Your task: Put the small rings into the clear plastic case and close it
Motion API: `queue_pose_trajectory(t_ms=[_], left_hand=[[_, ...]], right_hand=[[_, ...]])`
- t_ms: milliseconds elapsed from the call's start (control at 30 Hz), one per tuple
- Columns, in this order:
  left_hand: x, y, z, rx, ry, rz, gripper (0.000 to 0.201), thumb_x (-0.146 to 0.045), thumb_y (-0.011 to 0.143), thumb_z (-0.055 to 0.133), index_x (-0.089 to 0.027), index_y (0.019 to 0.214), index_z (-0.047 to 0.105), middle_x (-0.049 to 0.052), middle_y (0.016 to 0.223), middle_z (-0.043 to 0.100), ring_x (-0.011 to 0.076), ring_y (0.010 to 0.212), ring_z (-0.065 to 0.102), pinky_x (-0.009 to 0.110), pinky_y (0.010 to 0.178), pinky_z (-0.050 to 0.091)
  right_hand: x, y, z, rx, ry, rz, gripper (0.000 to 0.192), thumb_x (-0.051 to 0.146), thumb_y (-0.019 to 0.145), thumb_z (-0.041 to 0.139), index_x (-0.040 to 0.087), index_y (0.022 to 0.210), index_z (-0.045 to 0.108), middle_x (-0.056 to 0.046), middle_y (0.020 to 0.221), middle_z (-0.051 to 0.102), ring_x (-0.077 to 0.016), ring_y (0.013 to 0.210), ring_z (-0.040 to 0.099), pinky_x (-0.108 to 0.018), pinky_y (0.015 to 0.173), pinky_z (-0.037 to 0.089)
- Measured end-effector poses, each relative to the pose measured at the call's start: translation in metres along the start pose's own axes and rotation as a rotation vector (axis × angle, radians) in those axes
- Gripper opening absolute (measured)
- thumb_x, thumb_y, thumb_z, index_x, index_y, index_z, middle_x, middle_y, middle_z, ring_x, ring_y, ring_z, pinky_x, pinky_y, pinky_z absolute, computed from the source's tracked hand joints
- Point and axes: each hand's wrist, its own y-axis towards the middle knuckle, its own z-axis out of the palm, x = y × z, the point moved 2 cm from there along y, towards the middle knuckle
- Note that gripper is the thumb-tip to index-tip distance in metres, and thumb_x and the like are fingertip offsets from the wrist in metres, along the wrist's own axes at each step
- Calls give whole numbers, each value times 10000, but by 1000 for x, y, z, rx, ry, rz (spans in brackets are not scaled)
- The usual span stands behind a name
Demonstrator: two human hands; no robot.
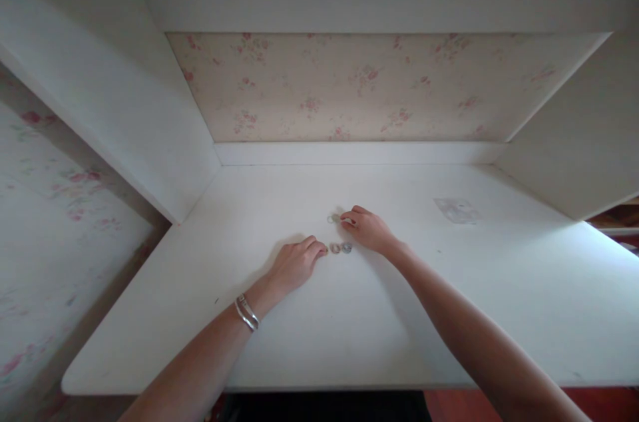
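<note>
Low in a short row on the white desk (279, 355) lie small rings. My left hand (298, 262) pinches a yellowish ring (326, 250) at the row's left end. Right of it come a brownish ring (335, 248) and a silvery grey ring (347, 247). Slightly farther back, a clear ring (330, 219) and a pale greenish ring (336, 217) sit side by side. My right hand (367, 227) is closed beside them, thumb and fingers on a whitish ring (348, 221), partly hidden by the fingertips. Two silver bangles (247, 313) circle my left wrist.
A crumpled clear plastic bag (457, 211) lies at the back right of the desk. White side panels (150, 109) and a back ledge (359, 154) bound the desk. Floral wallpaper (349, 89) shows behind. The desk's front edge (324, 387) runs along the bottom.
</note>
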Motion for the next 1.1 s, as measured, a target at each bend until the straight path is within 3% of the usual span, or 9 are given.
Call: queue_pose_trajectory(t_ms=[367,533,633,867,1100], left_hand=[[13,4,-2,-135,-339,-78,187,-289,908,440,-193,907,600,27,915,644,135,812,582,240,734,429],[15,5,-2,-140,-396,-87,166,-269,888,463,-187,889,607,29,899,648,134,808,583,237,729,430],[16,6,-2,-126,-420,-119,177,-279,881,465,-183,896,614,33,894,650,138,796,580,247,731,434],[20,8,-1,-156,-473,-145,199,-306,869,469,-185,889,626,14,806,641,129,719,560,232,666,422],[28,22,0,-129,-483,-238,269,-355,871,433,-168,876,627,5,700,625,123,624,550,225,586,409]], right_hand=[[7,17,17,14,-85,-13,233,309,874,468,257,871,695,-48,922,604,-155,745,587,-259,648,375],[10,15,18,7,-139,-47,274,290,911,408,236,897,676,-63,926,591,-150,718,577,-258,612,364],[10,11,10,-66,-82,-45,267,285,915,402,245,920,666,-53,934,591,-146,753,575,-251,652,384],[-1,-29,-11,-211,132,-9,289,347,906,403,218,900,662,-63,870,594,-152,707,552,-268,665,422],[-2,-74,-11,-182,137,-18,308,357,926,371,227,932,651,-64,891,598,-161,758,571,-273,695,433]])
